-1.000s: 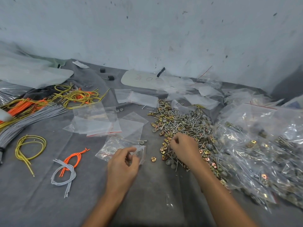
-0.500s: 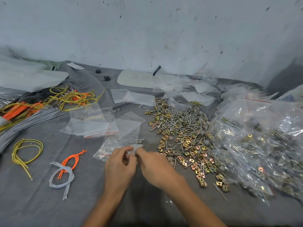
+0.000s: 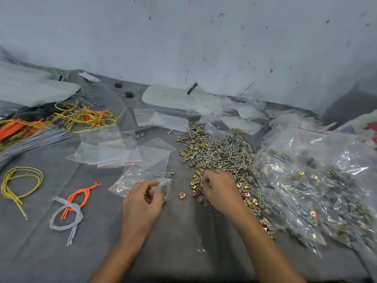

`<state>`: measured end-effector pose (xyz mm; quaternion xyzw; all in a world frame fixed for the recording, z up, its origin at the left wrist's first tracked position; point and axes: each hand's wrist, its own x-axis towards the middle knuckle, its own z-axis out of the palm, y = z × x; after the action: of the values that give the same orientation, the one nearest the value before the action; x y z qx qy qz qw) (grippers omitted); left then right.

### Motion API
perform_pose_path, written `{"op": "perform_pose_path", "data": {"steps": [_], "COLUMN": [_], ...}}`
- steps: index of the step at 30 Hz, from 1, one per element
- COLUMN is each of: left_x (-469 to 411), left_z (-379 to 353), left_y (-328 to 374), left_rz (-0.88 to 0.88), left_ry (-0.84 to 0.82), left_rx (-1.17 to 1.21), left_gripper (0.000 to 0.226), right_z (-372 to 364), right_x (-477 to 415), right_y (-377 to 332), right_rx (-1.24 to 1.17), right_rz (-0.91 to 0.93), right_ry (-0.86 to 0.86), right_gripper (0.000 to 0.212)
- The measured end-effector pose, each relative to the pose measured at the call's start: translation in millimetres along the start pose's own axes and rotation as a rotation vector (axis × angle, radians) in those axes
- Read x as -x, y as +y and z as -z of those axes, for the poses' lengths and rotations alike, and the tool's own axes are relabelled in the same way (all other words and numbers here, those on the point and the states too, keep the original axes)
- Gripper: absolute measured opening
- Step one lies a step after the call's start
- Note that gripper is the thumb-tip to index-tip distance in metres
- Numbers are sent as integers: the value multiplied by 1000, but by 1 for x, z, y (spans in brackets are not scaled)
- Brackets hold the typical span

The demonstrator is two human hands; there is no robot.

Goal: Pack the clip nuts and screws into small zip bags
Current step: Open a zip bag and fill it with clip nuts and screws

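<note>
My left hand [image 3: 142,203] pinches a small zip bag [image 3: 164,187]. To its right, my right hand [image 3: 221,190] curls into the pile of clip nuts and screws [image 3: 220,152]; I cannot tell whether it holds anything.

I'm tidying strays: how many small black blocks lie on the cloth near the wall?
2: the far black block near the wall, and the near black block right of it, closer to the camera. Others may hide under the loose bags.

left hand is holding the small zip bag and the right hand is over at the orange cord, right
Not quite. In the head view the right hand is at the pile of clip nuts and screws, not at the orange cord. The left hand does hold the small zip bag.
</note>
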<state>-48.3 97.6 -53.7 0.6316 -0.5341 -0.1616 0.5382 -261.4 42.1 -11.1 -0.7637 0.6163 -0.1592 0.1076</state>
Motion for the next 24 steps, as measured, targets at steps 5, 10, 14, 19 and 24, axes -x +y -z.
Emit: {"op": "perform_pose_path", "data": {"steps": [5, 10, 14, 19, 24], "left_x": [1, 1, 3, 2, 3], "left_z": [-1, 1, 0, -1, 0], "left_y": [0, 1, 1, 1, 3], "left_rz": [16, 3, -6, 15, 9], "left_ry": [6, 3, 2, -6, -4], "left_rx": [3, 1, -34, -46, -51], "left_gripper": [27, 22, 23, 20, 19], "right_z": [-5, -7, -3, 0, -5], "right_x": [-6, -6, -2, -1, 0], "right_y": [13, 15, 18, 26, 34], "right_rx": [58, 78, 85, 150, 184], "right_rz": [3, 33, 44, 52, 82], "right_ry": [-72, -94, -76, -148, -127], "right_gripper": [23, 17, 16, 14, 13]}}
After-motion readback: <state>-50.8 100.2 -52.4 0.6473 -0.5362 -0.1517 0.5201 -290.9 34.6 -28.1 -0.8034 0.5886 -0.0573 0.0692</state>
